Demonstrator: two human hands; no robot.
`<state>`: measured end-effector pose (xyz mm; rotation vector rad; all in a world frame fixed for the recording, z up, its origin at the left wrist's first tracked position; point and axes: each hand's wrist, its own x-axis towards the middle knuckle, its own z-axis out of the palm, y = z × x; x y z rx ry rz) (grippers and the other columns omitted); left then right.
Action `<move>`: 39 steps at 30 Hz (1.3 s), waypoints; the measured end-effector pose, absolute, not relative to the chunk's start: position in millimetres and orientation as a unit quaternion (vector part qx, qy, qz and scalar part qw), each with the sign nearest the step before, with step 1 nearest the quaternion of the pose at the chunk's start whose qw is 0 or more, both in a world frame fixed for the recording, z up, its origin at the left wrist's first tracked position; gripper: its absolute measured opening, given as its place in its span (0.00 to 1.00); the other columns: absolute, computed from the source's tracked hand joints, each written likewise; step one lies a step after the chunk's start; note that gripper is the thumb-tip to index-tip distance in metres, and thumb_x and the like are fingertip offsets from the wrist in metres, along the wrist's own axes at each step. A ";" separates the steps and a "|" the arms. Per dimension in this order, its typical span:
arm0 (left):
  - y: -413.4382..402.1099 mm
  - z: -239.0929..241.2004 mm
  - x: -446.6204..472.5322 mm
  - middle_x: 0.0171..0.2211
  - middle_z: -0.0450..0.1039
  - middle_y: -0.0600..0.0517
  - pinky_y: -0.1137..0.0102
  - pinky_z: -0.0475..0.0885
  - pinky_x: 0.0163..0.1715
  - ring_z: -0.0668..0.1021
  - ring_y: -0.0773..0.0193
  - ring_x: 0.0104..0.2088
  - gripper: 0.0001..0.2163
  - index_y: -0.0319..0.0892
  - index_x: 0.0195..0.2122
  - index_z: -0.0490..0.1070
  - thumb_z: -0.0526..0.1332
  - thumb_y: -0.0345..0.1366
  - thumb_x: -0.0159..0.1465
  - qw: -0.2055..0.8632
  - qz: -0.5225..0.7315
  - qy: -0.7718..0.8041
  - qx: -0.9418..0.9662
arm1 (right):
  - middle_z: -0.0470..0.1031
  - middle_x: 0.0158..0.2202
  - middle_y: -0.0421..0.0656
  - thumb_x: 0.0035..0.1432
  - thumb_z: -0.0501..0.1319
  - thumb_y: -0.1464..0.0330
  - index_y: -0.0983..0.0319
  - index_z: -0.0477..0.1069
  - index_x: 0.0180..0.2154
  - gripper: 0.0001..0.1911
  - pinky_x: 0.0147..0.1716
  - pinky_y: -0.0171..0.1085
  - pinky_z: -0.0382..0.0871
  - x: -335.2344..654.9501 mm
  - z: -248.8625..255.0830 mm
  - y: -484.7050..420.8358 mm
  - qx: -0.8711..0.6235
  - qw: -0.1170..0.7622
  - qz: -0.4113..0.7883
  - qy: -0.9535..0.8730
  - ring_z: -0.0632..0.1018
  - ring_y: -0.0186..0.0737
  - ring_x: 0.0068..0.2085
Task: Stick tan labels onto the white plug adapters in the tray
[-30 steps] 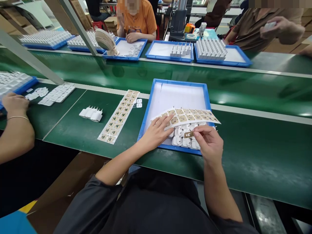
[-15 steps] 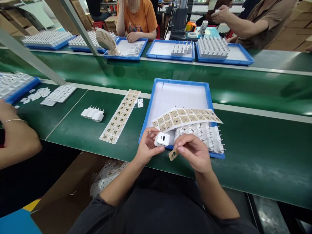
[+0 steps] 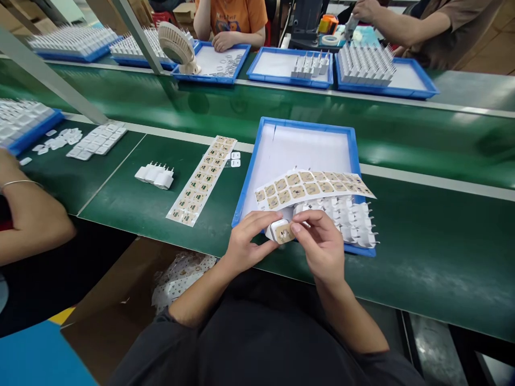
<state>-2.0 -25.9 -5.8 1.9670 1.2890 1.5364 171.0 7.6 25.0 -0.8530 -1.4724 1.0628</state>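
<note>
My left hand (image 3: pixel 250 242) grips a white charger plug (image 3: pixel 272 230) over the near edge of a blue tray (image 3: pixel 246 185). A tan sticker (image 3: pixel 284 234) with cut-outs is pinched by my right hand (image 3: pixel 322 244) and lies against the charger's port face; whether it sticks there I cannot tell. Behind my hands, a curved sheet of tan stickers (image 3: pixel 314 187) rests over rows of white chargers (image 3: pixel 350 222) with pins, inside the tray. Another sticker sheet (image 3: pixel 201 185) lies flat on the green table to the left, beside a few small white labels (image 3: pixel 235 159).
A short row of chargers (image 3: pixel 155 175) stands on the table further left. White flat pieces (image 3: pixel 96 140) lie near a neighbour's arm (image 3: pixel 34 214). Across the green divider, more trays (image 3: pixel 289 80) and a fan (image 3: pixel 177 45) stand before other people. An open cardboard box (image 3: pixel 108 311) sits below.
My right hand has brought the tan sticker up and left onto the charger's port face, which it now covers. The view has shifted slightly.
</note>
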 end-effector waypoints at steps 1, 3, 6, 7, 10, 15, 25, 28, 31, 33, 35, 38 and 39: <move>-25.7 -5.2 -2.0 0.50 0.84 0.45 0.61 0.80 0.50 0.84 0.54 0.48 0.20 0.49 0.59 0.76 0.70 0.36 0.65 0.166 0.541 0.450 0.690 | 0.80 0.36 0.42 0.66 0.67 0.65 0.57 0.76 0.39 0.03 0.38 0.37 0.82 169.7 25.3 7.4 -0.360 0.537 0.443 -0.621 0.83 0.40 0.38; -25.4 -4.4 -2.9 0.50 0.83 0.46 0.61 0.79 0.51 0.84 0.55 0.49 0.21 0.49 0.59 0.75 0.71 0.34 0.65 0.172 0.545 0.442 0.691 | 0.80 0.36 0.42 0.66 0.66 0.66 0.57 0.76 0.39 0.02 0.39 0.37 0.81 167.8 26.1 7.2 -0.361 0.539 0.441 -0.620 0.83 0.40 0.38; -25.6 -3.8 -5.1 0.51 0.83 0.46 0.62 0.78 0.52 0.84 0.55 0.50 0.22 0.49 0.60 0.74 0.71 0.33 0.65 0.178 0.548 0.434 0.693 | 0.80 0.36 0.41 0.65 0.67 0.67 0.56 0.77 0.39 0.01 0.39 0.35 0.81 166.2 27.0 6.7 -0.359 0.544 0.449 -0.611 0.83 0.39 0.38; -25.8 -3.7 -5.7 0.51 0.83 0.46 0.62 0.78 0.52 0.84 0.55 0.50 0.22 0.50 0.60 0.74 0.71 0.32 0.64 0.179 0.548 0.433 0.693 | 0.80 0.36 0.41 0.65 0.67 0.67 0.56 0.77 0.39 0.01 0.39 0.35 0.81 165.8 27.1 6.5 -0.358 0.545 0.452 -0.608 0.82 0.39 0.38; -26.5 -3.1 -6.6 0.51 0.83 0.47 0.61 0.78 0.52 0.84 0.55 0.50 0.23 0.50 0.60 0.74 0.70 0.32 0.65 0.178 0.547 0.432 0.695 | 0.80 0.36 0.41 0.65 0.67 0.66 0.56 0.77 0.39 0.01 0.38 0.36 0.81 164.8 26.8 6.0 -0.361 0.544 0.457 -0.604 0.82 0.40 0.38; -27.1 -0.9 -6.5 0.50 0.83 0.46 0.62 0.79 0.52 0.84 0.56 0.50 0.22 0.49 0.59 0.74 0.71 0.33 0.65 0.168 0.549 0.431 0.697 | 0.81 0.36 0.41 0.65 0.67 0.68 0.56 0.78 0.40 0.01 0.39 0.36 0.80 164.2 25.1 5.5 -0.357 0.544 0.463 -0.602 0.82 0.39 0.39; -24.8 -2.5 -8.3 0.49 0.83 0.45 0.63 0.80 0.50 0.84 0.57 0.48 0.21 0.46 0.58 0.75 0.71 0.30 0.64 0.124 0.545 0.422 0.713 | 0.79 0.37 0.39 0.65 0.68 0.69 0.56 0.78 0.41 0.02 0.40 0.33 0.78 165.8 25.1 4.3 -0.364 0.528 0.486 -0.594 0.80 0.35 0.39; -24.8 -2.3 -8.1 0.49 0.83 0.45 0.63 0.80 0.50 0.84 0.57 0.48 0.21 0.46 0.58 0.75 0.70 0.30 0.64 0.119 0.541 0.428 0.714 | 0.77 0.36 0.38 0.64 0.69 0.69 0.56 0.77 0.40 0.03 0.37 0.32 0.77 164.3 25.2 4.7 -0.362 0.522 0.497 -0.591 0.78 0.34 0.37; -25.0 -2.0 -8.0 0.49 0.83 0.45 0.63 0.80 0.50 0.84 0.57 0.48 0.20 0.46 0.58 0.74 0.70 0.30 0.65 0.108 0.537 0.432 0.716 | 0.76 0.34 0.38 0.64 0.70 0.68 0.56 0.77 0.40 0.04 0.36 0.32 0.76 162.2 24.4 5.0 -0.362 0.522 0.502 -0.587 0.77 0.33 0.35; -25.2 -2.1 -8.1 0.48 0.83 0.46 0.63 0.80 0.50 0.84 0.57 0.48 0.20 0.46 0.58 0.74 0.70 0.30 0.65 0.101 0.536 0.433 0.718 | 0.76 0.35 0.38 0.64 0.70 0.68 0.57 0.76 0.40 0.04 0.35 0.32 0.76 160.9 23.8 4.9 -0.366 0.523 0.500 -0.585 0.77 0.33 0.35; -25.3 -2.2 -8.4 0.48 0.83 0.46 0.63 0.80 0.51 0.84 0.57 0.48 0.21 0.46 0.58 0.74 0.70 0.29 0.65 0.096 0.535 0.434 0.718 | 0.76 0.35 0.38 0.63 0.70 0.68 0.57 0.76 0.39 0.04 0.34 0.32 0.76 159.8 23.6 4.9 -0.372 0.524 0.495 -0.585 0.77 0.33 0.35; -25.3 -1.9 -8.8 0.49 0.83 0.45 0.63 0.80 0.51 0.84 0.57 0.49 0.21 0.46 0.59 0.74 0.69 0.28 0.65 0.088 0.534 0.434 0.720 | 0.76 0.34 0.38 0.63 0.70 0.68 0.58 0.76 0.39 0.04 0.34 0.33 0.76 158.6 24.1 5.1 -0.380 0.525 0.481 -0.591 0.77 0.34 0.34; -25.3 -1.6 -9.0 0.49 0.83 0.45 0.63 0.80 0.51 0.84 0.57 0.49 0.21 0.46 0.59 0.74 0.69 0.28 0.65 0.086 0.534 0.434 0.720 | 0.76 0.34 0.38 0.63 0.70 0.68 0.58 0.76 0.39 0.04 0.33 0.33 0.76 158.2 24.4 5.1 -0.381 0.526 0.474 -0.595 0.77 0.34 0.34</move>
